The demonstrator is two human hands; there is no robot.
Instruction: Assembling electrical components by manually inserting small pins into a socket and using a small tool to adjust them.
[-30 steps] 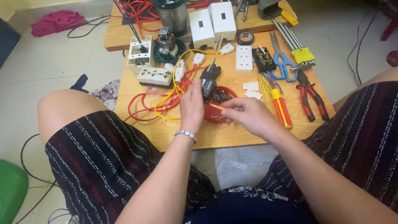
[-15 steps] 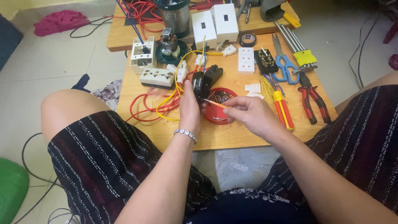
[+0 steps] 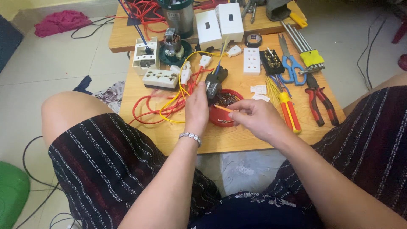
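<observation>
My left hand grips a small black electrical part with wires, held upright above a red dish of small screws on the wooden board. My right hand pinches a thin orange-handled screwdriver whose tip points left toward the black part. Red and yellow wires loop from the part across the board to the left.
White sockets, a white socket plate, white switch boxes, blue scissors, red pliers, a red-and-yellow screwdriver and yellow hex keys lie on the board. My knees flank it. A green object sits at the lower left.
My left hand has lifted the black part up off the board. My right hand has brought the orange-handled screwdriver against it.
</observation>
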